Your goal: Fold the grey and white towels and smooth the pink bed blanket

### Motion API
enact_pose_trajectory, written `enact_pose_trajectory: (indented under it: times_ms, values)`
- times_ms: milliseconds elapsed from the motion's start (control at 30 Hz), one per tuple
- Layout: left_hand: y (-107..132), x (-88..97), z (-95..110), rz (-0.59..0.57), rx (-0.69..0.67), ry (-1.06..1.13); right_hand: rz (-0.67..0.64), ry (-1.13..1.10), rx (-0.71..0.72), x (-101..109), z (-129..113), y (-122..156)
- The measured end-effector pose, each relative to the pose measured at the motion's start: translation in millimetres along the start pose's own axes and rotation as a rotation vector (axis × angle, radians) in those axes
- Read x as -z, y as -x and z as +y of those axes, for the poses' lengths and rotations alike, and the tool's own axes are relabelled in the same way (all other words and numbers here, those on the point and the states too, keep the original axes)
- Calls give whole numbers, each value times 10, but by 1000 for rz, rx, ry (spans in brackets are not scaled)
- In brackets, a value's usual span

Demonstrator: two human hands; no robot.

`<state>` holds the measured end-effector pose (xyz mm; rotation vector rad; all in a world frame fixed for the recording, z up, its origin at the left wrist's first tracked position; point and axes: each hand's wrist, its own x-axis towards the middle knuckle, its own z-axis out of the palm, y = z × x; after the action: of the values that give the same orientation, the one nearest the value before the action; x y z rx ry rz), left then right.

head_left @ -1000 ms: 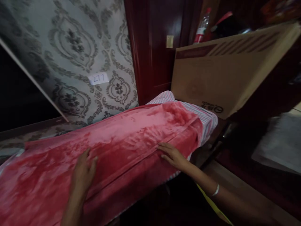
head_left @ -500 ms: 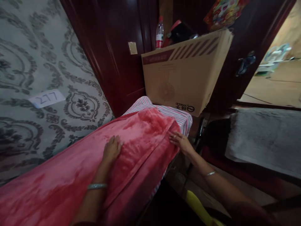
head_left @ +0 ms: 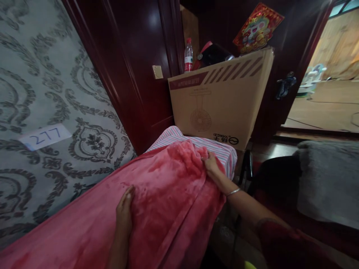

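A red plush blanket (head_left: pixel 165 186) lies over a long raised surface, with a striped sheet (head_left: pixel 215 147) showing past its far end. My right hand (head_left: pixel 211 166) grips a bunched fold at the blanket's far edge, fingers closed on the fabric. Nearer to me, my left hand (head_left: pixel 125 209) rests on top of the blanket on its edge, fingers stretched out and holding nothing. The fabric is rumpled by my right hand and smoother toward the left.
Behind the far end stands a large cardboard box (head_left: pixel 215 108), with a plastic bottle (head_left: pixel 188 56) behind its top. Patterned wallpaper (head_left: pixel 92 130) runs along the left. At right is a chair with a grey fluffy cover (head_left: pixel 328 183). A doorway opens beyond it.
My right hand has gone from lying on the blanket's side to gripping its edge, bunching it up. My left hand has slid a little toward me. The view has tilted up slightly.
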<state>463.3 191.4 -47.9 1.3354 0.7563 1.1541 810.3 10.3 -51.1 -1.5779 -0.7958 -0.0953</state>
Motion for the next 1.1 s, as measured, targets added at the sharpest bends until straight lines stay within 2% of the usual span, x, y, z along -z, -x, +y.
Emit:
enact_pose_trajectory:
  times_ms: [67, 100, 133, 200, 267, 300, 367, 467, 567, 633, 767, 833, 867, 1000, 1033, 1100]
  values:
    - [-35, 65, 33, -6, 85, 222, 45, -11, 39, -220, -304, 113]
    - [-51, 96, 52, -21, 119, 309, 30, -17, 114, -343, -482, 221]
    - [-63, 125, 72, -36, 152, 374, -59, -31, 239, -466, -661, 362]
    - [-76, 169, 114, -70, 232, 466, -416, -19, 488, -684, -971, 705]
    - [-75, 191, 145, -103, 301, 506, -730, 35, 654, -829, -1150, 1060]
    - [-72, 194, 152, -115, 320, 507, -817, 78, 699, -868, -1184, 1215]
    - [-64, 185, 147, -132, 331, 485, -883, 163, 746, -879, -1169, 1444]
    - [-56, 145, 106, -123, 285, 385, -890, 144, 697, -768, -1062, 1575]
    - [-49, 104, 74, -110, 255, 317, -839, 22, 539, -581, -920, 1491]
    - [-42, 88, 71, -112, 257, 316, -679, -4, 437, -450, -769, 1331]
    - [-31, 78, 84, -109, 253, 313, -245, 24, 263, -199, -314, 862]
    - [-34, 77, 84, -104, 258, 300, -138, 119, 190, -82, -93, 664]
    - [-38, 77, 82, -100, 262, 293, -158, 193, 186, -27, -6, 597]
    - [-58, 74, 71, -95, 270, 277, -467, 572, 292, 170, 145, 524]
    - [-61, 74, 70, -97, 273, 273, -491, 665, 291, 226, 145, 523]
    - [-66, 75, 67, -104, 277, 266, -453, 826, 222, 374, 137, 498]
